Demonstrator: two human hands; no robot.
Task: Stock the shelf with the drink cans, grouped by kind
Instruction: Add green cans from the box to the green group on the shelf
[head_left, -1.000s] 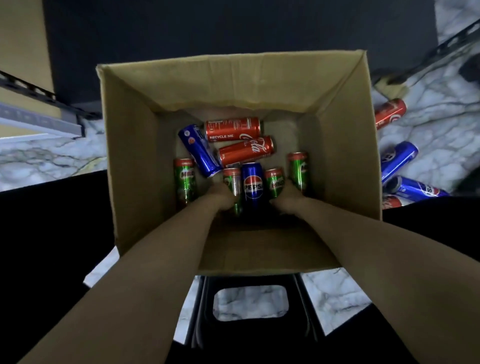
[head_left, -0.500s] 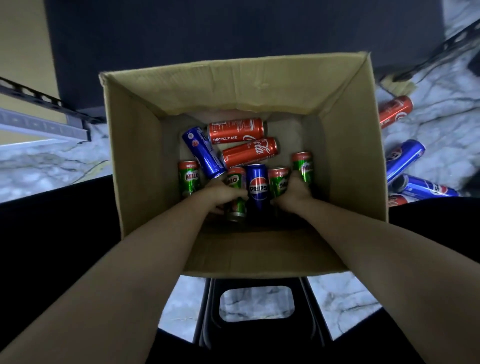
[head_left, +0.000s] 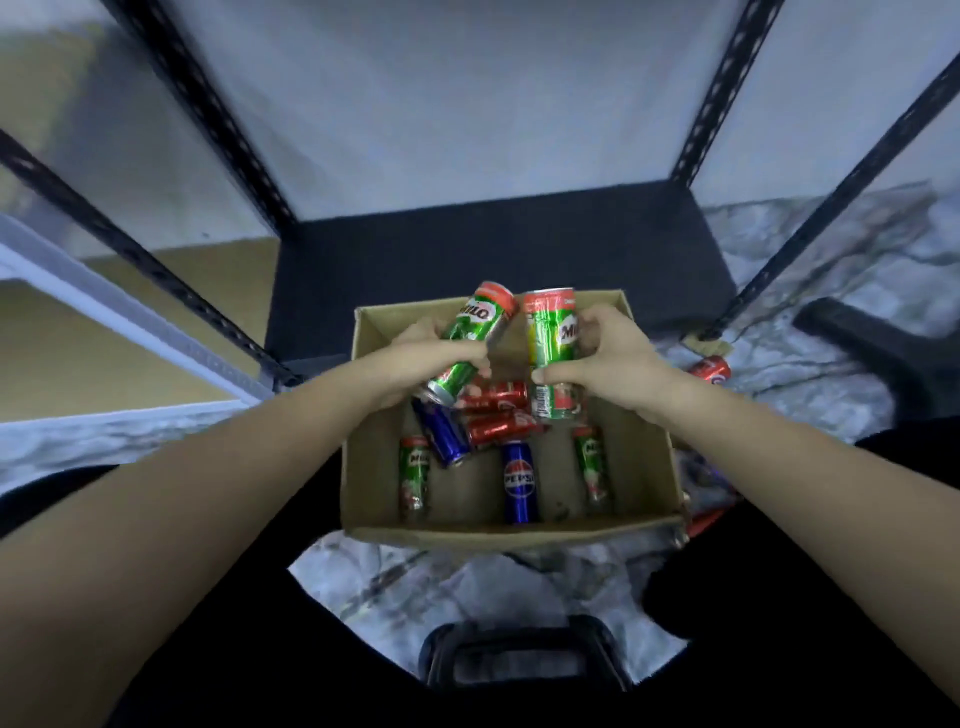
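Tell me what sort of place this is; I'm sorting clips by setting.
Probably a storeroom or shop backroom: bare slotted-metal shelving, a cardboard box of drink cans, more cans loose on the marble floor.

Dim, cool, even light; no hard shadows. Strong wide-angle bending: shelf posts (head_left: 197, 111) splay outward toward the corners. Motion blur smears the floor (head_left: 857, 291) and posts beyond the fingers (head_left: 550, 375). Cans (head_left: 550, 332) in the fingers read sharp, with glare streaks on the foil. Box (head_left: 374, 415) floor below the fingers is murky.
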